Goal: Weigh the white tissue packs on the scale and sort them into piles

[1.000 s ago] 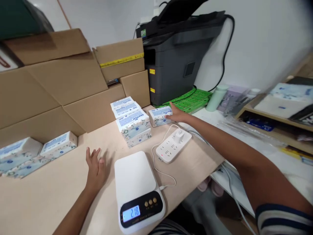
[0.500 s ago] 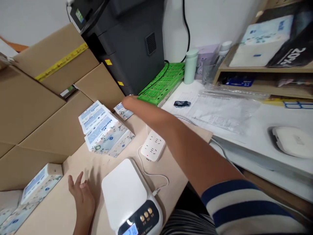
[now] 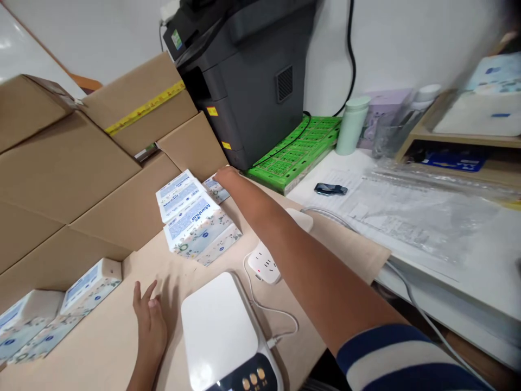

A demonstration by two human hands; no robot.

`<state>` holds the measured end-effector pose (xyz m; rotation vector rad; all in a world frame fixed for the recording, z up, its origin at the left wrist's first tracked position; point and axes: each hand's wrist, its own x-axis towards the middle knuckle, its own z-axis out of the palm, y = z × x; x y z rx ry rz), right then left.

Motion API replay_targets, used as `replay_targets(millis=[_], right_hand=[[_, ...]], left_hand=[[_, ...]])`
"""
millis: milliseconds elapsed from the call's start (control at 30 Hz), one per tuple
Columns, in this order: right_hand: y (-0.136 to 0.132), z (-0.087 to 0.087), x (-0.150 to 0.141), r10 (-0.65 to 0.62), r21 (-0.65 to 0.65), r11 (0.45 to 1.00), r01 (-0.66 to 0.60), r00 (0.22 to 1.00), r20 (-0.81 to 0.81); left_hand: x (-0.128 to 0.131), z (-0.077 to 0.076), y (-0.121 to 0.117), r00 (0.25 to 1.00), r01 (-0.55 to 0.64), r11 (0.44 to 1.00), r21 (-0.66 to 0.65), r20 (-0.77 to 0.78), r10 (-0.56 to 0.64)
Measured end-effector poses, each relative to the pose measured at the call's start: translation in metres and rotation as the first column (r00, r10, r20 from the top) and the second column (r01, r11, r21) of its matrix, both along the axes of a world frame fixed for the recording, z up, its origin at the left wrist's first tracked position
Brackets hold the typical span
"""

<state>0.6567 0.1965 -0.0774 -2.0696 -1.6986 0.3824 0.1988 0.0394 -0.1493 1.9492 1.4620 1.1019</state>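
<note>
My right hand (image 3: 228,176) reaches across the table to the far end of the stack, closed over the right end of a tissue pack (image 3: 217,191); its fingertips are mostly hidden. Beside that pack stands a stack of white-and-blue tissue packs (image 3: 195,220) with floral sides. My left hand (image 3: 150,323) is open at the left of a white kitchen scale (image 3: 220,326), fingers spread and holding nothing. The scale's plate carries nothing, and its display is mostly cut off by the lower edge of the view.
Cardboard boxes (image 3: 122,187) line the back, with more tissue packs (image 3: 87,288) at left. A white power strip (image 3: 264,263) lies partly under my right forearm. Behind are a dark printer (image 3: 260,81), a green tray (image 3: 293,157), a mint bottle (image 3: 352,127) and a wooden shelf (image 3: 468,138).
The view has swung right. My right hand stays at the tissue pack, which now sits closer to the stack, and my forearm crosses over the power strip. My left hand remains open beside the scale.
</note>
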Motion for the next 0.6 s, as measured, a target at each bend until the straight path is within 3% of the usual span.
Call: replay_targets(millis=[100, 367, 600], right_hand=[[-0.007, 0.001, -0.007, -0.044, -0.079, 0.996, 0.05, 0.996, 0.075], [-0.027, 0.007, -0.024, -0.09, -0.083, 0.991, 0.105, 0.982, 0.164], [-0.067, 0.008, -0.032, -0.028, -0.033, 0.999, 0.038, 0.962, 0.272]], left_hand=[[-0.003, -0.003, 0.0, 1.0, -0.006, 1.0, 0.013, -0.03, 0.007], [-0.019, -0.014, 0.002, 0.994, 0.039, 0.998, -0.041, -0.101, -0.043], [-0.012, -0.02, -0.003, 0.999, 0.054, 0.998, -0.039, 0.004, -0.054]])
